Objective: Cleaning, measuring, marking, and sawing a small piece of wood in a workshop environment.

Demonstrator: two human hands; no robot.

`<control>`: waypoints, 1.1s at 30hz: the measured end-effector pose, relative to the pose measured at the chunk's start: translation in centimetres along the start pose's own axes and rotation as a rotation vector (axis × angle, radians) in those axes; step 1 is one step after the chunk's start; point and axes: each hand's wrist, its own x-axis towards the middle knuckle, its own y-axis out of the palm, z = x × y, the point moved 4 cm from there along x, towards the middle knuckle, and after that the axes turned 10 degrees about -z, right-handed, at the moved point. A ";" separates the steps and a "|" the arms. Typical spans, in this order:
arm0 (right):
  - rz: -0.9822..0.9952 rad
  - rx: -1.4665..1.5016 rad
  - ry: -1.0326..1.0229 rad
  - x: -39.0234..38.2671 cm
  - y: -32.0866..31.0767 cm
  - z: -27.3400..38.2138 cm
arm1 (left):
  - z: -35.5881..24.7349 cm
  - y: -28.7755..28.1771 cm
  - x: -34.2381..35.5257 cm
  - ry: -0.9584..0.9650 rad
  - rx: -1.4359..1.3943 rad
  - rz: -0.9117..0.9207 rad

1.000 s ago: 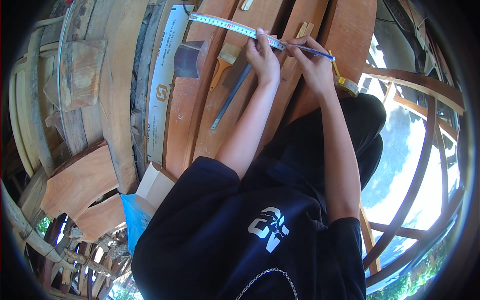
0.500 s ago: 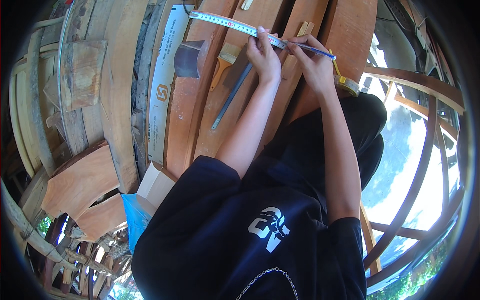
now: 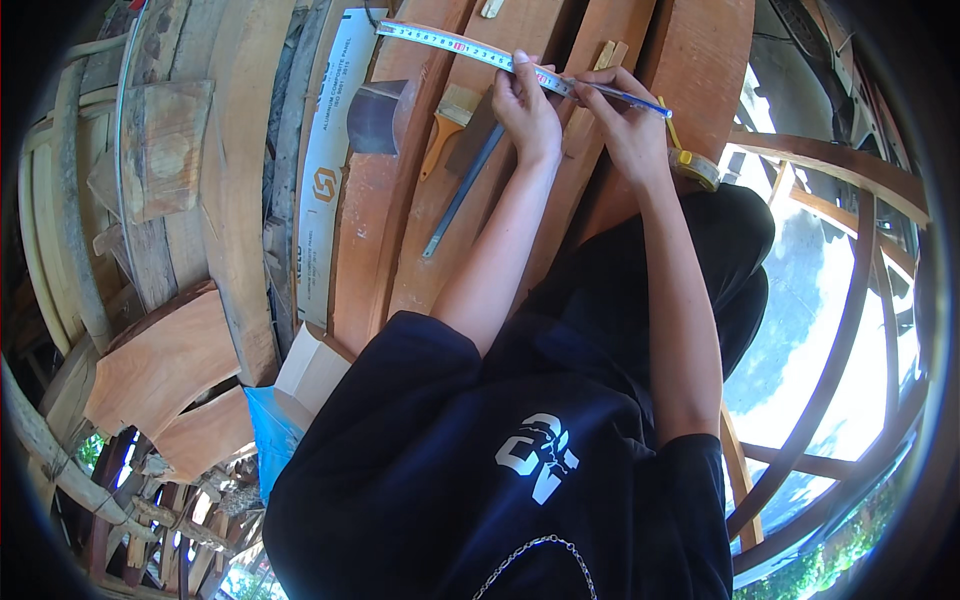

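Observation:
A white measuring tape stretches from the upper left across the reddish wooden boards to my hands. My left hand pinches it, thumb on top. Beside it, my right hand is closed round a blue pen, whose tip end is at the tape's edge. The yellow tape case rests by my knee, right of my right wrist. Left of my left forearm lie a dark flat bar, a paintbrush with an orange handle and a dark curved sheet piece.
A long white printed panel lies along the boards' left side. Further left are stacked planks and a cut wood slab. A blue bag and an open cardboard flap sit near my left elbow. Curved wooden frames stand at right.
Almost nothing differs. Both hands, the tape and the pen keep nearly the same place.

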 end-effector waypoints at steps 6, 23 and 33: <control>-0.038 -0.015 -0.018 0.0 -0.1 -0.2 | 0.7 -0.3 0.5 0.041 0.027 0.009; -0.491 -0.953 -0.363 -4.0 -13.3 5.8 | -0.2 -0.3 -0.5 -0.073 -0.063 -0.007; -0.488 -1.111 -0.436 -4.5 -14.0 2.8 | -0.5 -0.5 -1.1 -0.085 -0.056 0.023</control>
